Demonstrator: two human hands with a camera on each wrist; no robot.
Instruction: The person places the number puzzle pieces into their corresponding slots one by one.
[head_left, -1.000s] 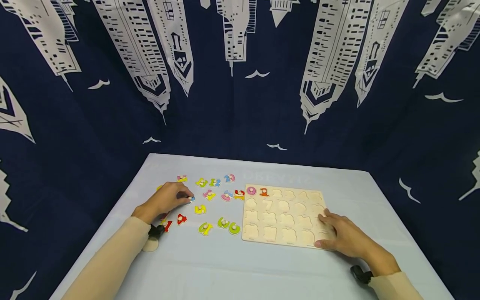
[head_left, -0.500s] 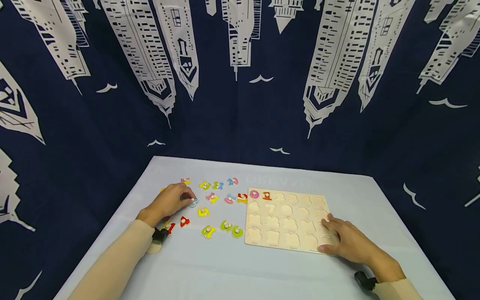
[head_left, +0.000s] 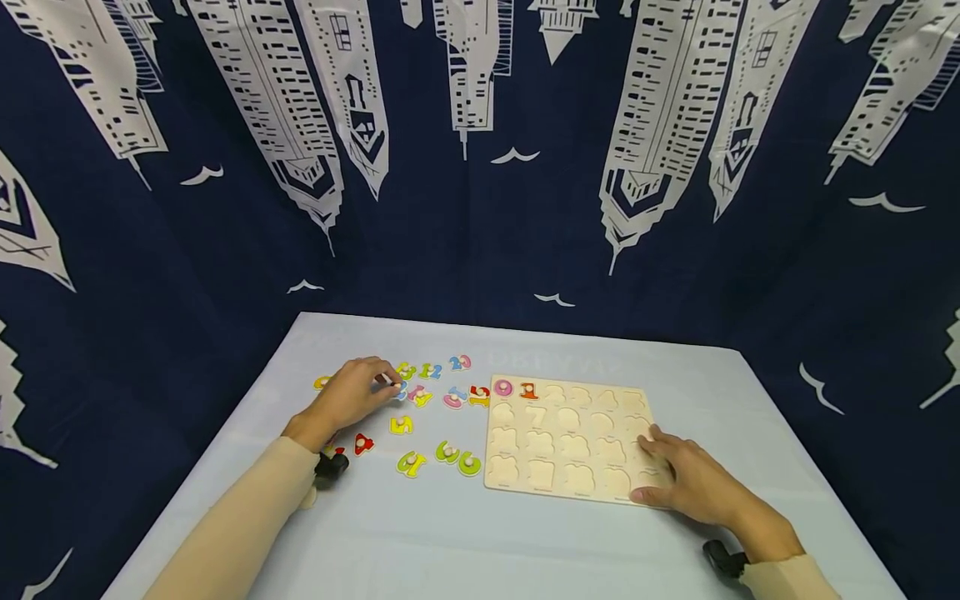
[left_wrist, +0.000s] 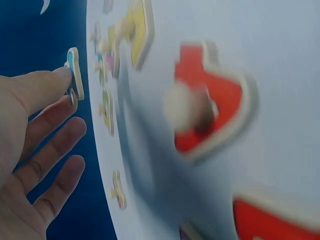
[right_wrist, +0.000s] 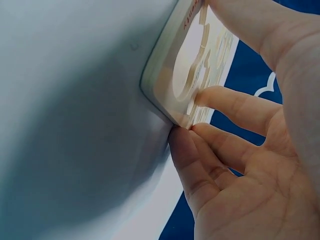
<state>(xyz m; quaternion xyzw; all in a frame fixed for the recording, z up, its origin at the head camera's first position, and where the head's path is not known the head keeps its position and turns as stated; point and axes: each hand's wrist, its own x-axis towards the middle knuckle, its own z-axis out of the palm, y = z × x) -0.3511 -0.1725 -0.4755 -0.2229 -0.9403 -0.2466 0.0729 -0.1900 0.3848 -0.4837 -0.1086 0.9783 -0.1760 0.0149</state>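
Observation:
My left hand [head_left: 347,397] pinches a small blue number piece [left_wrist: 76,75] between thumb and index finger, its other fingers spread. In the left wrist view the piece is held up on edge, away from the table. A red 4 [left_wrist: 220,95] with a round knob lies close below that wrist. To the right is a pale wooden number puzzle board [head_left: 557,427] with shaped recesses. My right hand [head_left: 690,475] rests on its right end, thumb at the near edge and fingertips at the side. A pink 0 [head_left: 503,387] and an orange-red 1 [head_left: 528,390] sit in the top row.
Loose knobbed number pieces are scattered left of the board, among them a yellow 5 [head_left: 401,425], a green 6 [head_left: 469,463] and a blue-and-pink 20 [head_left: 460,362]. A white cloth covers the table [head_left: 420,533]. Behind it hangs a navy curtain [head_left: 465,225] with white buildings.
My left hand has lifted the blue piece and moved it a little right and away, over the pieces farther back. The right hand has stayed on the board.

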